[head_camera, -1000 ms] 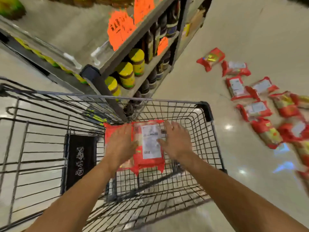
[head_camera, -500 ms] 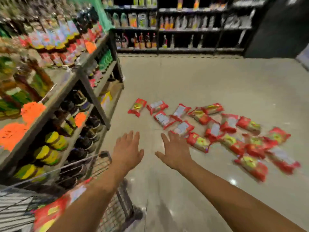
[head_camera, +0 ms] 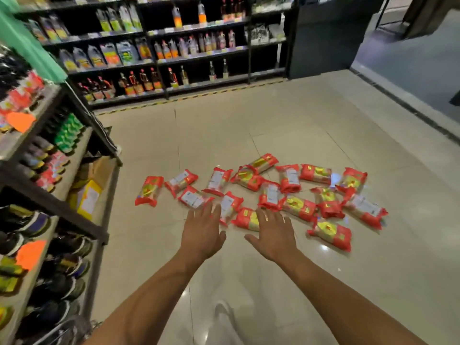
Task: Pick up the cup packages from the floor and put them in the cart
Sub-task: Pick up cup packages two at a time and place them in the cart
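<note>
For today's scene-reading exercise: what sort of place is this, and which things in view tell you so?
Most likely a shop, probably a supermarket aisle. Long shelves carry rows of bottles, orange tags hang on the nearer rack, and many identical red packages lie on the tiled floor.

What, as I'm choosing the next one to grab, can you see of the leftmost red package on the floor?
The leftmost package is a red plastic-looking pouch, sealed ends, with a yellow-green print on its middle. It lies flat on the tiled floor, tilted slightly, at the left end of the scatter, close beside the next package.
</note>
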### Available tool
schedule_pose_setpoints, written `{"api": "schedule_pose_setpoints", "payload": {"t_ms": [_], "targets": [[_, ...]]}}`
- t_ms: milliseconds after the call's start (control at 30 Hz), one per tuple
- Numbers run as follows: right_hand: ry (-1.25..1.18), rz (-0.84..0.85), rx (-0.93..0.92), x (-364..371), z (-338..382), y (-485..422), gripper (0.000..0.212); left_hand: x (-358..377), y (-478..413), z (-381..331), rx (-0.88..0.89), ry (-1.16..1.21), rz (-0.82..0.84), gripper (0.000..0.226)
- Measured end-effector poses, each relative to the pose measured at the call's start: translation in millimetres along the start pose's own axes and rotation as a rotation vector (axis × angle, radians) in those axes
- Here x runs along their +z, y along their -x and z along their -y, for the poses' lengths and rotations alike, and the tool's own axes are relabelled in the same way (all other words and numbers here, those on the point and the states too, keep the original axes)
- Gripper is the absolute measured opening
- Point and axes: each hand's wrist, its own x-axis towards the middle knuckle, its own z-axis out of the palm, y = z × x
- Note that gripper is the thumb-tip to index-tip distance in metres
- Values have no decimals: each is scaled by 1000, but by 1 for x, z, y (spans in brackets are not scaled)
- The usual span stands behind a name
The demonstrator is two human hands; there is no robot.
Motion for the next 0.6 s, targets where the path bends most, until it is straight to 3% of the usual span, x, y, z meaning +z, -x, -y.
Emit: {"api": "schedule_pose_setpoints", "payload": {"t_ms": [333, 600], "targets": [[-32, 212, 94, 46, -30, -221, 89, 106, -217, 52, -13, 11, 223, 81], [-28, 402, 94, 190, -79, -423, 90, 269, -411, 91, 44, -43, 336, 83]]}}
